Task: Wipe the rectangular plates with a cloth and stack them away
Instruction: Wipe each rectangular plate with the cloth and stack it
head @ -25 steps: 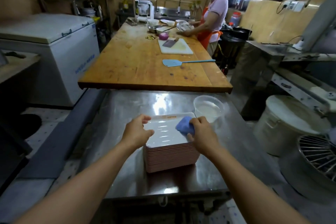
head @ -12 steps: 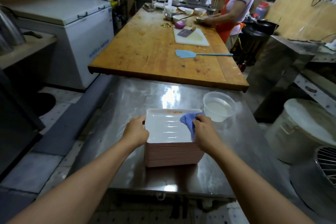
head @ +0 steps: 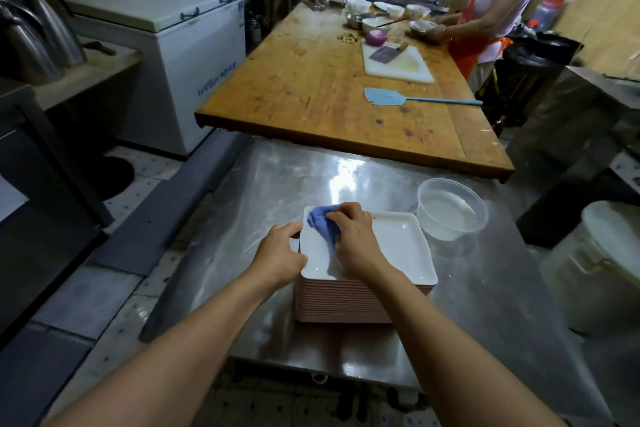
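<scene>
A tall stack of rectangular plates [head: 349, 305], pink at the edges, stands on the steel table [head: 485, 305]. The top plate [head: 398, 246] is white with a small orange mark at its far rim. My right hand [head: 353, 243] grips a blue cloth [head: 322, 222] and presses it onto the far left corner of the top plate. My left hand [head: 280, 251] holds the left rim of the top plate, fingers curled round the edge.
A clear plastic tub of water [head: 450, 210] sits just right of the stack. Beyond lies a wooden table [head: 311, 97] with a blue spatula [head: 391, 97] and a cutting board [head: 398, 66]. A person in an orange apron [head: 485, 10] works at its far right. A white freezer [head: 173, 45] stands left.
My right hand has swept the blue cloth across the top plate from its right side to its far left corner. My left hand has stayed on the left rim.
</scene>
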